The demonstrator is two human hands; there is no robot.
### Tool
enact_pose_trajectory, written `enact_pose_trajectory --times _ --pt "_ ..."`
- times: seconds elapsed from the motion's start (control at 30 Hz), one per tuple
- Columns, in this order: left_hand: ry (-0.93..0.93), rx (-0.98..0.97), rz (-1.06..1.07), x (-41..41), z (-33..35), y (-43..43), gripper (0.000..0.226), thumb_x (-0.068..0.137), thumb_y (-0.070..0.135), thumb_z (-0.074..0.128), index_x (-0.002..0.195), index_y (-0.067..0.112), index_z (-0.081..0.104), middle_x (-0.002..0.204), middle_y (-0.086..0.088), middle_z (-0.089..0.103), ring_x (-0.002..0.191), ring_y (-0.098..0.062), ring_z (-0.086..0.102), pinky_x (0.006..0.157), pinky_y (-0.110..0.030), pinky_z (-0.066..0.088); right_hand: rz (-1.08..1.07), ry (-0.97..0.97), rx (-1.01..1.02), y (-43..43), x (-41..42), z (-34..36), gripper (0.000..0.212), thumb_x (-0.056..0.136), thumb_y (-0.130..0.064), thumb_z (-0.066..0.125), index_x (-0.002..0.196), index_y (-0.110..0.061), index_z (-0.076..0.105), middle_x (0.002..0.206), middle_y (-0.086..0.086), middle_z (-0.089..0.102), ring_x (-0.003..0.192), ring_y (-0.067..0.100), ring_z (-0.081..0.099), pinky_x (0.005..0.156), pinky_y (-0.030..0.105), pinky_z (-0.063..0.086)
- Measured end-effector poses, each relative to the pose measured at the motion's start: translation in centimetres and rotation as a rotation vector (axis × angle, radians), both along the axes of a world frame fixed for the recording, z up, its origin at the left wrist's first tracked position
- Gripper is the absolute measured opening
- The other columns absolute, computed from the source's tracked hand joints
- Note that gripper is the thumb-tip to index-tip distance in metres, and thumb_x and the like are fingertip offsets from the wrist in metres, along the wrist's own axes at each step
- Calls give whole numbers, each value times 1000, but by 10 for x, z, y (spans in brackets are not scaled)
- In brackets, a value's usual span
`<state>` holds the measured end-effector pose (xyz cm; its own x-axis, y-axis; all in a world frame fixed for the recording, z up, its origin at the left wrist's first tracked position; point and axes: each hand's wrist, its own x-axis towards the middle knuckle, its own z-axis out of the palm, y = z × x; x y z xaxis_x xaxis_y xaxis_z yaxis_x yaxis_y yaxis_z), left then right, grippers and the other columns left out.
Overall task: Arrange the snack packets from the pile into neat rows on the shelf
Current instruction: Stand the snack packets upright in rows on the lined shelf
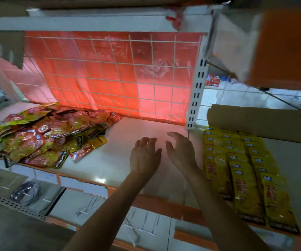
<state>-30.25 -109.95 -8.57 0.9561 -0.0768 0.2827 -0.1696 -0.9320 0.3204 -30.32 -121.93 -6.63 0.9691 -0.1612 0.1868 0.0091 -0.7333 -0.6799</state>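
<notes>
Your left hand [144, 156] and right hand [180, 151] hovered empty, fingers loosely spread, over the bare shelf [128, 127]. They were between the pile [44, 134] at left and the yellow rows [244, 174] at right. The pile lay heaped and glossy, reaching the front edge. Risk noted: dragging one packet could have slid others off, and your right forearm could have skewed the rows.

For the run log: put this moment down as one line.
left hand: open, empty | right hand: open, empty | pile: untidy, left end of shelf | yellow rows: neat, right
</notes>
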Motion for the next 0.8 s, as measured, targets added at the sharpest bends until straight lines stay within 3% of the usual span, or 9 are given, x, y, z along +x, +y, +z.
enact_pose_trajectory --times 0.2,0.33,0.43,0.57,0.67,0.73,0.8 --pt "-38 48 82 23 6 86 46 97 37 48 139 19 44 146 -6 42 137 -25 32 106 -37 37 69 12 -59 82 27 -4 37 94 -25 56 131 -20 55 139 -3 53 129 17 47 112 29 31" --pt "-76 1 190 40 17 144 40 90 23 57 128 11 54 134 -11 50 126 -33 40 96 -42 38 167 35 -55 131 47 -9 38 93 -21 55 131 -16 55 136 3 55 126 21 48 106 26 31" --pt "-124 -39 253 58 21 187 30 91 15 53 119 4 58 124 -19 55 117 -37 46 93 -46 40 199 46 -14 168 60 -10 31 90 -19 57 119 -11 62 123 10 62 114 29 55 96 33 40" --pt "-47 -41 356 84 25 226 35 94 33 52 115 5 53 108 -18 59 106 -34 53 96 -42 37 164 89 21 207 76 -12 31 86 -28 62 114 -15 64 109 11 65 103 30 58 84 35 45" --pt "-11 -43 397 97 27 240 37 93 42 54 101 6 48 92 -17 58 87 -31 56 79 -39 45 138 33 45 230 92 -5 33 87 -26 62 118 -15 63 112 10 66 106 30 58 85 34 45" --pt "47 -32 406 103 27 245 45 91 47 55 106 6 45 95 -15 57 85 -26 54 72 -34 45 136 -31 69 241 105 3 35 89 -22 60 123 -14 61 117 12 64 110 32 56 88 35 44" --pt "82 -8 388 108 25 246 53 87 47 61 115 7 43 101 -13 58 93 -28 56 77 -34 49 158 -12 39 249 117 6 36 92 -20 55 126 -10 56 121 16 62 114 34 54 92 38 43"
